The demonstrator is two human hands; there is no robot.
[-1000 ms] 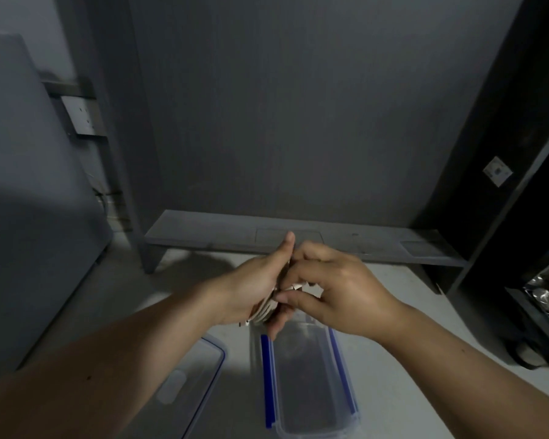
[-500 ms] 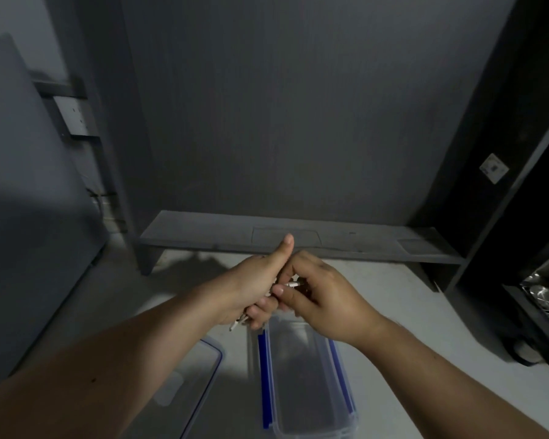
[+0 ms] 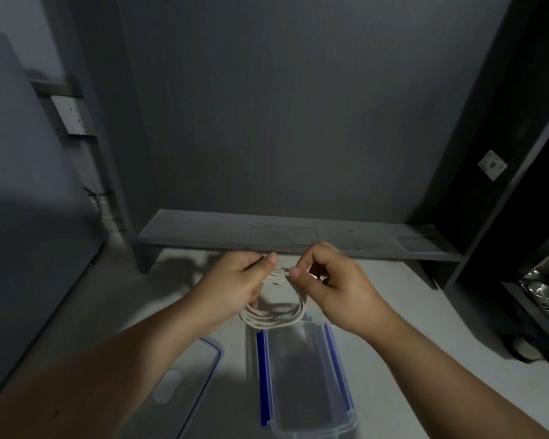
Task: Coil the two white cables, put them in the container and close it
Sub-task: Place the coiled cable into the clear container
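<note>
Both closed on the coiled white cable (image 3: pixel 271 318), left hand (image 3: pixel 235 285) and right hand (image 3: pixel 333 291), above the open container (image 3: pixel 305 384).

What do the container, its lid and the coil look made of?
Container: clear, glossy hard plastic, see-through walls, blue clip strips. Lid: likely the same clear plastic, blue-edged. White cable: smooth, flexible, probably plastic- or rubber-sheathed, bending in loose loops.

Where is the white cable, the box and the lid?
white cable (image 3: pixel 271 320), head view, bottom of the hanging loops.
box (image 3: pixel 301 381), head view, its clear bottom.
lid (image 3: pixel 187 369), head view, its clear middle.
</note>
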